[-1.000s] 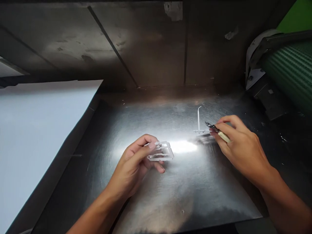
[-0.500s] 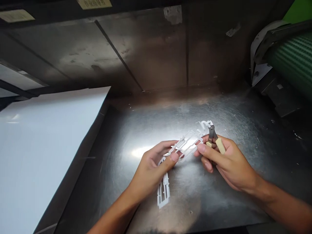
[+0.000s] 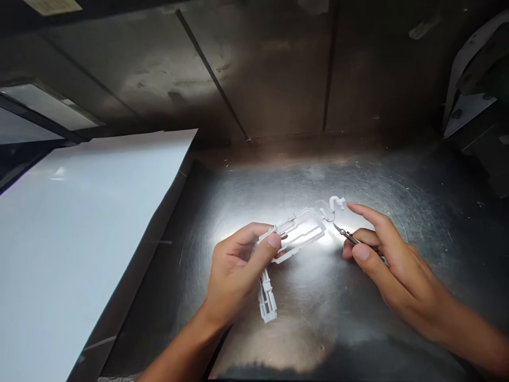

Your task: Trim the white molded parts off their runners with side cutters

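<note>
My left hand (image 3: 240,265) is closed on a white plastic frame (image 3: 300,236), thumb on top, holding it above the metal table. A second narrow white plastic piece (image 3: 268,300) hangs down below the same hand. Just off the frame's far right corner is a curved, S-shaped white plastic bit (image 3: 333,207); whether it is joined to the frame I cannot tell. My right hand (image 3: 392,260) grips side cutters (image 3: 345,234), whose tip points toward the frame's right end. The index finger is stretched out close to the curved bit. The cutters' handles are mostly hidden in the palm.
A large white sheet (image 3: 107,212) slopes along the left side, beside a dark edge. The scratched metal table (image 3: 310,329) carries small white scraps. A metal wall (image 3: 278,85) stands behind, and a machine part (image 3: 473,106) juts in at the right.
My right hand has let go of the frame and moved right, its index finger now extended and the cutters turned to point left. The left hand keeps its hold. The view has shifted.
</note>
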Demonstrator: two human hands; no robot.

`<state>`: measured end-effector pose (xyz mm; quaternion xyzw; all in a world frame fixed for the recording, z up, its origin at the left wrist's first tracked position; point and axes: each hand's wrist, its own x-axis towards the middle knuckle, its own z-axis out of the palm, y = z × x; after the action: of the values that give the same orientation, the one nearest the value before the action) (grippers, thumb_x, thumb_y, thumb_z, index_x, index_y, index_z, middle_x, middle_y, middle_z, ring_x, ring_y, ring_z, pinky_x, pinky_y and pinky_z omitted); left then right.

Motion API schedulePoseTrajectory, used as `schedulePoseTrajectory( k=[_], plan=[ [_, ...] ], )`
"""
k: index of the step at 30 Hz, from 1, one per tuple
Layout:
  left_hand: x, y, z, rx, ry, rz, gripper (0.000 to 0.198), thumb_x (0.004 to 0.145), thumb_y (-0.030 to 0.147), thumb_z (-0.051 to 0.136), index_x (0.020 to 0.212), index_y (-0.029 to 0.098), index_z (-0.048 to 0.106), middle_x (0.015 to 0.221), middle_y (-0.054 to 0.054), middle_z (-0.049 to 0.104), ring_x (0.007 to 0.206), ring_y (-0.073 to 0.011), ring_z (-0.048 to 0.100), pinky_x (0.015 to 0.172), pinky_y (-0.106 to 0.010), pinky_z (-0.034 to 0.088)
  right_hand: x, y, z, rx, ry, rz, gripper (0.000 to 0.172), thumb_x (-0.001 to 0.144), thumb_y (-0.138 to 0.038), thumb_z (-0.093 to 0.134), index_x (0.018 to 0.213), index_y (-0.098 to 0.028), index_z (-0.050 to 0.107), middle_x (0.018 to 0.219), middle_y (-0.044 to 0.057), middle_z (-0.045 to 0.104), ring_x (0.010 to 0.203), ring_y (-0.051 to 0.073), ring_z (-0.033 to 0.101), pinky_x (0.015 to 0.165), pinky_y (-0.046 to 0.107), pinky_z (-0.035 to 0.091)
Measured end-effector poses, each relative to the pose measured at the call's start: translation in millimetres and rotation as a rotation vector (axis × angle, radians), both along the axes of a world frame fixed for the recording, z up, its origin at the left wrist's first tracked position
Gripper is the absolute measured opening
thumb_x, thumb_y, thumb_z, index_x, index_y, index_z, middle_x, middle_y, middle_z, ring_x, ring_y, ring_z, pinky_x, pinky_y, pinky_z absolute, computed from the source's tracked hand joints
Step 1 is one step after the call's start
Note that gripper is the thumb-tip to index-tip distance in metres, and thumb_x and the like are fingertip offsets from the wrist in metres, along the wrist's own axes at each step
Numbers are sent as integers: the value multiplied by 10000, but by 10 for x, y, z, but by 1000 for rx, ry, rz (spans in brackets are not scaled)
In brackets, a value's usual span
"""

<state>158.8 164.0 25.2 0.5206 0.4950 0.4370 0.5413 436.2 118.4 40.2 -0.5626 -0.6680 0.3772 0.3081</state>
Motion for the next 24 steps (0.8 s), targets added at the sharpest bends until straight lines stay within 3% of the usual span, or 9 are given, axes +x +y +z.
schedulePoseTrajectory(
  k=[4, 8, 17, 24],
  plan=[
    [6, -1, 9, 46, 44, -11, 262, 1051, 454, 828, 905, 237, 837, 735, 28, 683, 561, -72, 451, 489, -185, 313, -36, 2, -30, -15, -21, 16, 598, 1245, -528, 388, 1792, -445, 158, 1008, -8, 729, 902, 190, 752, 605, 263, 501],
    [22, -2, 20, 73, 82, -11, 248, 1046, 426, 823, 888, 235, 844, 722, 20, 681, 584, -89, 481, 508, -200, 327, -45, -7, -42, -46, -3, 26, 622, 1241, -537, 398, 1803, -429, 157, 1044, 13, 737, 992, 216, 771, 608, 273, 507],
    [32, 2, 18, 76, 126, -53, 279, 1050, 420, 805, 843, 233, 819, 743, 8, 703, 720, -132, 612, 639, -206, 435, -49, -19, -34, -37, 13, 41, 652, 1240, -542, 392, 1817, -419, 113, 1064, 19, 747, 985, 222, 772, 622, 282, 529],
    [41, 1, 41, 83, 152, -49, 278, 1042, 426, 811, 847, 229, 829, 728, 7, 694, 673, -127, 580, 625, -218, 428, -54, -24, -20, -38, 4, 47, 645, 1243, -543, 389, 1810, -460, 93, 1052, -3, 735, 1011, 209, 765, 647, 278, 533]
  ],
)
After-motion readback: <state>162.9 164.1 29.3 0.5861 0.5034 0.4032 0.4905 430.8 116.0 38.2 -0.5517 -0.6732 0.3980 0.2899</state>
